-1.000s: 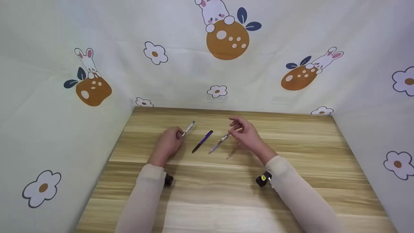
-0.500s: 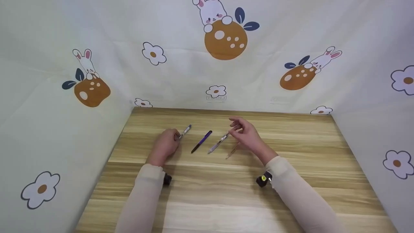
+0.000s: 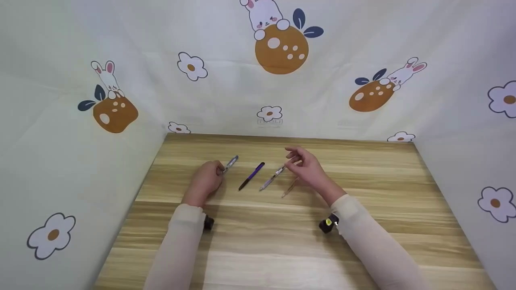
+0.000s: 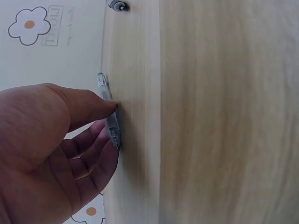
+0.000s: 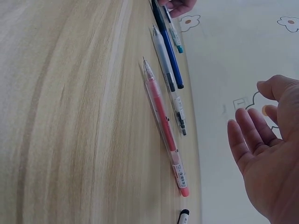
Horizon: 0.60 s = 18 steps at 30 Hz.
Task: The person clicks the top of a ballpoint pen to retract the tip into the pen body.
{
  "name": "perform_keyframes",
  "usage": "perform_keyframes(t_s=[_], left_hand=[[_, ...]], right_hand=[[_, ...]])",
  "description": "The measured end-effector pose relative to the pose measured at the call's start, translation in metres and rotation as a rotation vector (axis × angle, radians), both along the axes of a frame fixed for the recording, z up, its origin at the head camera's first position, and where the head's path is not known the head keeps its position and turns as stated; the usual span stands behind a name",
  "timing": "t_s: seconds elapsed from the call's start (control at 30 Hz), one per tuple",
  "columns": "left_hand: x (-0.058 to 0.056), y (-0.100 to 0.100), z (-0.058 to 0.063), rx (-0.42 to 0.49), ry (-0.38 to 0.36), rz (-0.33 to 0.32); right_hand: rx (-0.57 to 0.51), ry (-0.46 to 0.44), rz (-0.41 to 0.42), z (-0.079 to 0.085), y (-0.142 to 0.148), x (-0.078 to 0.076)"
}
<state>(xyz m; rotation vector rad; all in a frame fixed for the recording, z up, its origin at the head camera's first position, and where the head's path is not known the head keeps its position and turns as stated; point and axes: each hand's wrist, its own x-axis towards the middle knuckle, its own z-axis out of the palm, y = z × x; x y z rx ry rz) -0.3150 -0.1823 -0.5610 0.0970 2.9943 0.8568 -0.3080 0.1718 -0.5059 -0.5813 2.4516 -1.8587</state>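
My left hand (image 3: pixel 207 179) pinches a clear pen with a teal end (image 4: pixel 112 123) between thumb and fingers, at the left of a row of pens. To its right lies a blue pen with dark ends (image 3: pixel 251 176), then a clear pen with a whitish barrel (image 3: pixel 272 179). A pink pen (image 5: pixel 162 119) comes after, partly covered by my right hand in the head view. My right hand (image 3: pixel 308 167) hovers over the right end of the row, its fingers loosely bent and nothing in them.
Another pen, white with a black end (image 5: pixel 183 217), shows only in part at the bottom of the right wrist view. The wooden table (image 3: pixel 258 241) is bounded by a pale printed cloth (image 3: pixel 225 96) at its back and sides.
My left hand and the teal-ended pen have shifted slightly toward me and left since a second ago, then hold still. The right hand and other pens stay put.
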Motion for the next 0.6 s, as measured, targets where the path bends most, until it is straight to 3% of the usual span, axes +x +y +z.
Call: perform_keyframes(t_s=[0.43, 0.6], left_hand=[[0.001, 0.001, 0.002, 0.022, -0.016, 0.031], [0.002, 0.006, 0.006, 0.059, 0.012, 0.051]], right_hand=[[0.002, -0.002, 0.003, -0.002, 0.000, 0.001], [0.009, -0.012, 0.000, -0.021, 0.001, -0.011]])
